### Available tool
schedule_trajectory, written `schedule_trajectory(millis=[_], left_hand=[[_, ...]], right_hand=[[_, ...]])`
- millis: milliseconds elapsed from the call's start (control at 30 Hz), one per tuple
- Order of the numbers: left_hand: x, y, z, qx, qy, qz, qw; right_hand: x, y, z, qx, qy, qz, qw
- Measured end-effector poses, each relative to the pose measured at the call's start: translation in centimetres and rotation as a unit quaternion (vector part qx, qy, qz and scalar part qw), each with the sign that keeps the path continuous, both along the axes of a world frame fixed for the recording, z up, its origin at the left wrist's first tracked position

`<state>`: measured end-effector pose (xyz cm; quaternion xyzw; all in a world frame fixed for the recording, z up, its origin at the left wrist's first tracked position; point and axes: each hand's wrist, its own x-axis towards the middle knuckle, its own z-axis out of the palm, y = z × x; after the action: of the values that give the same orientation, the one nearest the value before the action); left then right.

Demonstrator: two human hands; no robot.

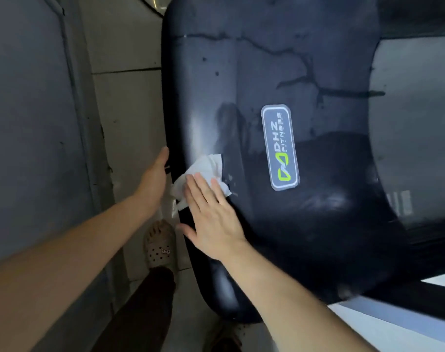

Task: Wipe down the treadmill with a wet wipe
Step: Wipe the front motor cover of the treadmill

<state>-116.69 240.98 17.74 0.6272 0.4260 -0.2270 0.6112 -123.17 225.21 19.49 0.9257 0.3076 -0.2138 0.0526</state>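
In the head view, a dark, glossy treadmill cover (280, 72) fills the centre and right of the frame, its top and right side running out of the picture. A grey badge (280, 147) with green and white lettering sits just right of centre on the cover. Dark streaks and spots cross the upper part of the cover, and a dull smeared patch lies above the wipe; whether these are wet marks or dirt is hard to tell.

The white wet wipe (202, 174) lies crumpled on the cover's left edge, a little below the middle of the frame. The right hand (211, 214) lies flat on it with fingers straight and close together, thumb spread toward the lower left; the fingers cover the wipe's lower half, so its full outline is hidden. One corner of the wipe hangs over the cover's edge.

The left hand (154, 179) is just left of the wipe, open, fingers straight, its fingertips at the cover's rim; whether they actually touch it cannot be told.

At lower centre, a pale perforated clog (160, 243) and a dark trouser leg (142, 308) stand on the tiled floor (125, 102). A grey wall panel (31, 110) fills the left. A pale blurred strip (399, 323) at lower right is cut off.
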Motion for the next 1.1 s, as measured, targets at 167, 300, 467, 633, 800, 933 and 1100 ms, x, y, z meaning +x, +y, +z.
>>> schedule_trajectory(millis=[167,300,467,633,800,933,1100], left_hand=[[0.1,0.5,0.9,-0.012,0.033,-0.038,0.999],[0.0,1.4,0.8,-0.018,0.035,-0.059,0.997],[-0.1,-0.9,1.2,0.011,0.04,-0.071,0.997],[0.6,-2.8,2.2,0.035,0.047,-0.076,0.995],[0.9,-2.3,2.9,0.003,0.07,-0.093,0.993],[1.9,-0.6,2.8,-0.02,0.09,-0.085,0.992],[4.4,2.0,1.5,-0.013,0.116,-0.096,0.988]], right_hand=[[6.4,-5.9,-0.3,0.045,-0.024,0.079,0.996],[11.8,-9.7,-0.7,0.076,-0.003,-0.153,0.985],[12.2,-21.6,-2.3,0.034,0.02,-0.421,0.906],[11.6,-23.3,-2.7,0.044,0.043,-0.603,0.795],[9.6,-10.2,-1.4,0.1,-0.014,-0.409,0.907],[6.4,-5.3,-0.4,0.128,-0.022,-0.202,0.971],[8.5,-7.6,-0.5,0.086,-0.034,0.15,0.984]])
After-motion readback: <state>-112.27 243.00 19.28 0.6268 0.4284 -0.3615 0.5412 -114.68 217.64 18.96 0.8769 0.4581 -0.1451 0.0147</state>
